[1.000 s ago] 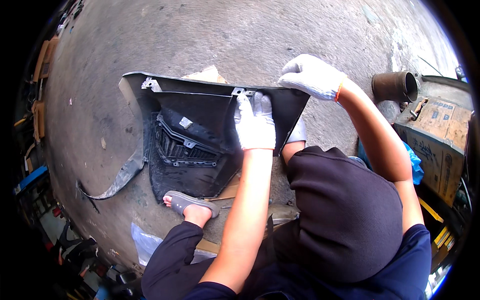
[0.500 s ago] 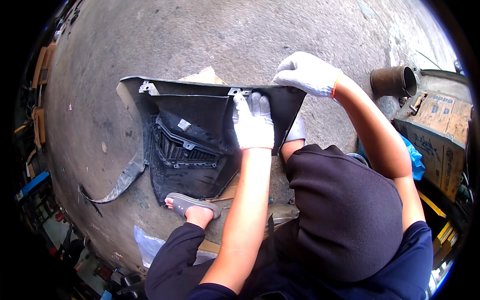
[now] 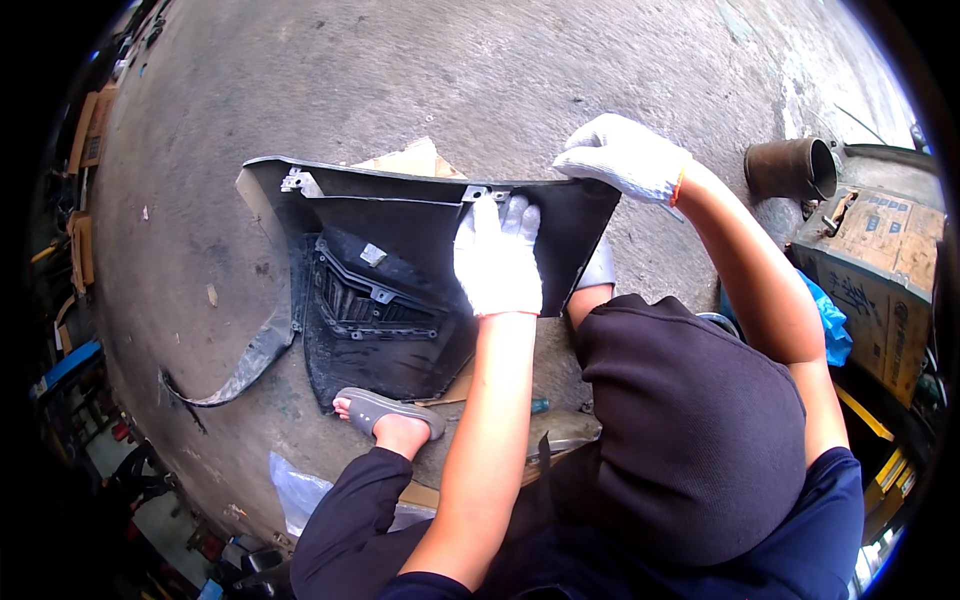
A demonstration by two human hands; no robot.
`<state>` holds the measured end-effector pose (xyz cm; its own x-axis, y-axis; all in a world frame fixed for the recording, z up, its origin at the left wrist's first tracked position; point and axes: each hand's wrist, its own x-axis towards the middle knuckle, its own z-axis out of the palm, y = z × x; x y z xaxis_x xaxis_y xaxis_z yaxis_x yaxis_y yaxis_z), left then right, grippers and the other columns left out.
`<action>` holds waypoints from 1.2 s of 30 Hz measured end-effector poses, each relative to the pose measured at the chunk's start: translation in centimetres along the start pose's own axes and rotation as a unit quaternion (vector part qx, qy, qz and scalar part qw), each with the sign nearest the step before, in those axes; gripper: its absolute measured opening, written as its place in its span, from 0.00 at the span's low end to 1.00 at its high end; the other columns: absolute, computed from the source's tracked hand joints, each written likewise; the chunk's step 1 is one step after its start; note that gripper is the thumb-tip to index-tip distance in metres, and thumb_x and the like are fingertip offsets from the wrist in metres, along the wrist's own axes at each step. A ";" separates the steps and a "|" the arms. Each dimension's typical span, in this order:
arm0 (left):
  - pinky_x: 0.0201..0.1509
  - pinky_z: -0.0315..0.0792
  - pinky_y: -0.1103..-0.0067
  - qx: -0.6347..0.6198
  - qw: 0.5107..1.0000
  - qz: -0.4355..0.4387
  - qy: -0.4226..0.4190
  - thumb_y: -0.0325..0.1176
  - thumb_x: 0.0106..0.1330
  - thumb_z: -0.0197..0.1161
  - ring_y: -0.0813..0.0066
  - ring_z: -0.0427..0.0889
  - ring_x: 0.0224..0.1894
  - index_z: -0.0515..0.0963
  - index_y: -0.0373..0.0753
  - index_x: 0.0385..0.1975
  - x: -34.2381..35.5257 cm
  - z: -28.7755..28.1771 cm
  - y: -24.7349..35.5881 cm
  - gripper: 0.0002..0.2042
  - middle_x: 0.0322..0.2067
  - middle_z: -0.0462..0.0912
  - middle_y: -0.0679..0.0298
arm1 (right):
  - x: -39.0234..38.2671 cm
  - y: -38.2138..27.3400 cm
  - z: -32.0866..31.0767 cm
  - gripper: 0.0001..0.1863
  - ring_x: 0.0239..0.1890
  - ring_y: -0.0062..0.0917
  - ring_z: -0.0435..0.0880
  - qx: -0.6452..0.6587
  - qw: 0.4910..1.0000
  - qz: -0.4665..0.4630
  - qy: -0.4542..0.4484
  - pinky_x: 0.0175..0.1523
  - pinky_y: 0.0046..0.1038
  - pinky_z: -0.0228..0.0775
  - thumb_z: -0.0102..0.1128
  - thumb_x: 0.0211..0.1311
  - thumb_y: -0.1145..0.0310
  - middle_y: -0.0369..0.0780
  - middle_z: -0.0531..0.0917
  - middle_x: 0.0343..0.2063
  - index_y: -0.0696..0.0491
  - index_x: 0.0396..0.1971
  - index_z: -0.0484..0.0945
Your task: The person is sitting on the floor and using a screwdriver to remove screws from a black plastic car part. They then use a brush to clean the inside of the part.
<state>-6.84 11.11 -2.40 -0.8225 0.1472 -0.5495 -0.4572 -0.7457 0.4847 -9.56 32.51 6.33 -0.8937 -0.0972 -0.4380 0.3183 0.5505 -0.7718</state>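
A black plastic car bumper piece (image 3: 400, 230) lies on the floor with its inner side up, a slatted grille section (image 3: 375, 300) at its left part. My left hand (image 3: 500, 255), in a white knit glove, lies on the panel with its fingers stretched out. Its fingertips reach a small metal bracket (image 3: 476, 194) near the far edge; a second metal bracket (image 3: 300, 182) sits at the far left. My right hand (image 3: 622, 158), also gloved, is curled closed at the panel's far right corner. What its fingers hold is hidden; a thin sliver shows below the wrist.
On the right stand a rusty metal cylinder (image 3: 790, 169) and a worn cardboard box (image 3: 875, 280), with a blue plastic bag (image 3: 832, 315) beside it. My sandalled foot (image 3: 385, 410) rests at the panel's near edge. Clear plastic sheet (image 3: 295, 490) lies at lower left.
My left hand has slid slightly left and nearer on the panel. The right hand has shifted a little right and nearer, its fingers still curled. The view has moved slightly.
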 end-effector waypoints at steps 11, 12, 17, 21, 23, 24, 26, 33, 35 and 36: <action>0.39 0.82 0.63 0.144 0.984 0.064 0.078 0.25 0.67 0.60 0.53 0.83 0.35 0.72 0.28 0.47 -5.4 2.3 3.2 0.12 0.37 0.78 0.50 | -0.9 -0.6 -0.4 0.23 0.25 0.25 0.80 0.001 1.000 0.009 0.001 0.36 0.29 0.73 0.59 0.61 0.50 0.41 0.83 0.22 0.58 0.27 0.83; 0.39 0.82 0.63 0.138 0.985 0.073 0.066 0.24 0.66 0.60 0.54 0.83 0.35 0.71 0.27 0.47 -6.7 2.1 3.8 0.12 0.38 0.79 0.50 | -1.2 -0.6 -0.5 0.22 0.25 0.27 0.81 -0.029 0.997 -0.032 0.066 0.36 0.30 0.74 0.60 0.61 0.51 0.42 0.83 0.22 0.58 0.28 0.83; 0.41 0.83 0.68 0.333 0.936 0.111 0.028 0.23 0.67 0.58 0.63 0.84 0.35 0.72 0.28 0.49 -11.8 4.3 7.0 0.13 0.40 0.79 0.51 | -4.4 -3.4 -0.3 0.12 0.28 0.34 0.84 -0.174 0.937 -0.236 0.189 0.35 0.31 0.76 0.66 0.55 0.59 0.41 0.83 0.25 0.52 0.33 0.83; 0.44 0.82 0.75 0.358 0.923 0.133 -0.039 0.21 0.65 0.60 0.66 0.85 0.40 0.75 0.23 0.46 -10.4 7.6 5.9 0.12 0.42 0.82 0.50 | -5.9 -6.4 -1.5 0.13 0.29 0.34 0.85 -0.257 0.893 -0.343 0.139 0.35 0.31 0.77 0.69 0.51 0.67 0.41 0.84 0.27 0.54 0.37 0.84; 0.45 0.80 0.78 0.343 0.922 0.168 -0.068 0.22 0.65 0.61 0.70 0.84 0.40 0.75 0.26 0.46 -9.5 9.1 5.4 0.12 0.42 0.82 0.54 | -6.3 -6.4 -2.3 0.13 0.32 0.34 0.86 -0.144 0.918 -0.345 0.131 0.38 0.31 0.78 0.67 0.54 0.65 0.41 0.85 0.30 0.52 0.39 0.84; 0.46 0.79 0.78 0.338 0.922 0.171 -0.084 0.23 0.66 0.61 0.73 0.83 0.39 0.75 0.28 0.47 -9.3 10.0 5.3 0.12 0.43 0.81 0.56 | -6.4 -6.0 -2.7 0.13 0.34 0.34 0.87 -0.085 0.927 -0.343 0.124 0.40 0.31 0.78 0.65 0.56 0.64 0.42 0.86 0.32 0.52 0.40 0.84; 0.47 0.78 0.79 0.385 0.900 0.183 -0.090 0.22 0.66 0.61 0.73 0.82 0.40 0.76 0.27 0.47 -9.3 11.6 5.1 0.12 0.42 0.82 0.56 | -7.3 -6.1 -3.9 0.16 0.38 0.29 0.87 0.002 0.946 -0.314 0.077 0.45 0.28 0.78 0.68 0.55 0.65 0.42 0.86 0.35 0.53 0.44 0.84; 0.46 0.82 0.73 0.359 0.914 0.147 -0.118 0.21 0.65 0.60 0.64 0.83 0.44 0.67 0.25 0.57 -8.9 12.3 3.3 0.21 0.52 0.77 0.47 | -7.1 -2.0 -5.1 0.10 0.31 0.18 0.83 0.161 0.959 -0.184 0.143 0.39 0.21 0.76 0.61 0.58 0.71 0.38 0.86 0.30 0.56 0.38 0.83; 0.46 0.82 0.71 0.348 0.925 0.102 -0.111 0.21 0.65 0.60 0.62 0.83 0.42 0.64 0.26 0.59 -9.2 10.6 3.6 0.23 0.54 0.75 0.45 | -6.3 1.0 -6.2 0.08 0.25 0.15 0.79 0.248 0.950 -0.098 0.161 0.32 0.18 0.72 0.59 0.60 0.70 0.37 0.84 0.28 0.57 0.36 0.82; 0.46 0.82 0.70 0.343 0.930 0.078 -0.108 0.21 0.66 0.60 0.61 0.84 0.42 0.63 0.27 0.60 -9.3 9.3 3.6 0.23 0.54 0.74 0.45 | -5.3 3.5 -6.4 0.08 0.23 0.13 0.77 0.251 0.949 -0.078 0.173 0.28 0.17 0.70 0.58 0.61 0.70 0.36 0.83 0.27 0.57 0.35 0.81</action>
<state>-4.00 13.15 10.78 -0.9118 0.2544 -0.3223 -0.3737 -0.1889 0.9081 -5.75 40.28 8.91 -0.9652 0.1805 -0.1893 0.2061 0.0791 -0.9753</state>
